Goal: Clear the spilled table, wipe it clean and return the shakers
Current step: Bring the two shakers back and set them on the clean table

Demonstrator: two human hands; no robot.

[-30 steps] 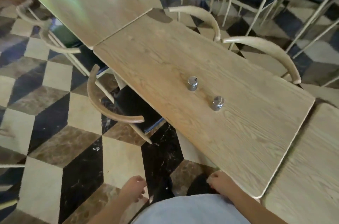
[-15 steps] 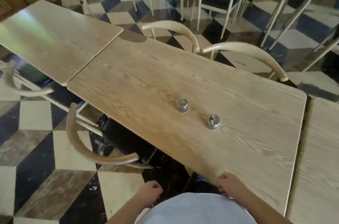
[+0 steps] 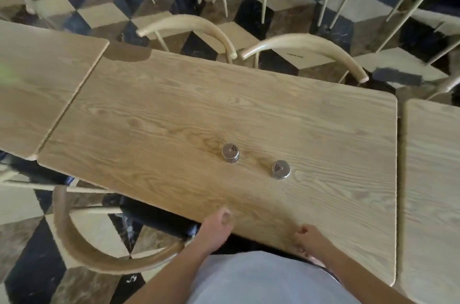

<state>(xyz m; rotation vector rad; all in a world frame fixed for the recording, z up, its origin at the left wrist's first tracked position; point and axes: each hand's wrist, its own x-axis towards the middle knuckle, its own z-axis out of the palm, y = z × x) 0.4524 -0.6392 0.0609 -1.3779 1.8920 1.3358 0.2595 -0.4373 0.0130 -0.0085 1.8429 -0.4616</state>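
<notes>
Two small metal-topped shakers stand upright near the middle of the light wooden table point(image 3: 174, 109). The left shaker point(image 3: 230, 153) has several holes in its cap. The right shaker point(image 3: 281, 169) stands a short way to its right and slightly nearer to me. My left hand point(image 3: 217, 224) hovers at the table's near edge with its fingers curled into a loose fist, holding nothing. My right hand point(image 3: 308, 235) is over the near edge too, fingers curled, with nothing in it. Both hands are well short of the shakers.
Matching wooden tables adjoin on the left point(image 3: 37, 84) and on the right point(image 3: 433, 179). A curved-back chair point(image 3: 82, 249) stands at my near left, tucked under the table. Two more chair backs, one point(image 3: 189, 26) beside the other point(image 3: 306, 47), line the far side. The floor is checkered tile.
I have come closer to the table and turned to face it squarely. Both hands have risen from my waist to the near edge of the table. The shakers have not moved.
</notes>
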